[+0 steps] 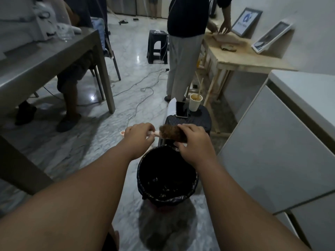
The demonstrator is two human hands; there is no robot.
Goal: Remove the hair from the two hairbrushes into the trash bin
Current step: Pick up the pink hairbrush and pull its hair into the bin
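A round hairbrush (171, 132) with a pale pink handle and a brown, hair-filled bristle head is held level just above the far rim of the trash bin (145, 163), which is lined with a black bag. My left hand (138, 135) is closed around the handle. My right hand (194, 142) wraps over the right end of the bristle head, fingers on the hair. Only one hairbrush shows.
A dark stool (199, 122) behind the bin carries a phone (181, 109) and a paper cup (195, 104). A white cabinet (272, 151) stands to the right, a grey table (54, 58) to the left. One person sits at that table; another stands at a wooden bench (244, 58). Cables cross the floor.
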